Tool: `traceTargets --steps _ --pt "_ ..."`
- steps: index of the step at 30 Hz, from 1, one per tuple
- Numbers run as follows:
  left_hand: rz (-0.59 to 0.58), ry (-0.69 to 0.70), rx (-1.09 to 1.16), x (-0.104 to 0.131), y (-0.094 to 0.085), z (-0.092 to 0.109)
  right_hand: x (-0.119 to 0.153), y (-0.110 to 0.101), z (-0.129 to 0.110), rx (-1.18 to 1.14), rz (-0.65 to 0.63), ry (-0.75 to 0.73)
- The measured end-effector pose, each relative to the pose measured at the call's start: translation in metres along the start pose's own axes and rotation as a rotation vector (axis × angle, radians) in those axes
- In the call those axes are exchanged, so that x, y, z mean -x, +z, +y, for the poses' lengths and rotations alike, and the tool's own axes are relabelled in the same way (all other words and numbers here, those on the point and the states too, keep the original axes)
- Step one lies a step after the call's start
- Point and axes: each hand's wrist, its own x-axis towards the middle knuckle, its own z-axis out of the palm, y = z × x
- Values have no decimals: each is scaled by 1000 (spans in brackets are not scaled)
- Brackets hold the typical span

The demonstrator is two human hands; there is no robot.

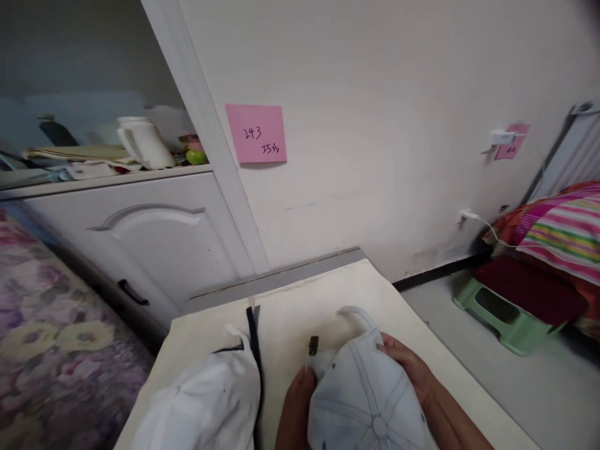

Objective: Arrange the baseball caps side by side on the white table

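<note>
White wall and cupboard fill the upper frame; a pale counter (300, 312) sits at lower centre. Both hands close on a light blue cap (365, 400) at the bottom middle: left hand (296, 406) with fingers (304, 375) pinching its rear edge near the strap buckle, right hand (412, 369) curled over the crown's far side. It looks light, soft and floppy, best held by the brim or band. A white cap (210, 400) lies just beside it, lower left.

Soft matt cloth on the pale blue cap (365, 400), stitched seams showing; white cap (206, 400) cloth too; surface (300, 312) smooth, matt cream; pink note (256, 133) paper.
</note>
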Motion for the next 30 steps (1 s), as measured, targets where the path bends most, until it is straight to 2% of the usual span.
traceTargets --steps 3,6,10,15,21,25,30 --pt "-167 -45 -31 1 21 16 0 -3 -6 -4 -21 -5" --pt "-243 -49 -47 -4 35 26 -1 -6 -7 -9 1 -16" --pt "-220 -5 -86 -18 45 28 -6 -11 -4 0 43 3" --pt "-185 38 -104 -36 52 27 -11 -16 -8 22 -1 -12" --pt "-216 22 -125 -36 58 26 -3 -21 -26 53 -20 -60" --pt "-276 13 -136 -29 64 33 -3 -8 -45 86 -40 -92" --pt "-275 48 -195 -14 66 53 -14 29 -71 185 -73 -142"
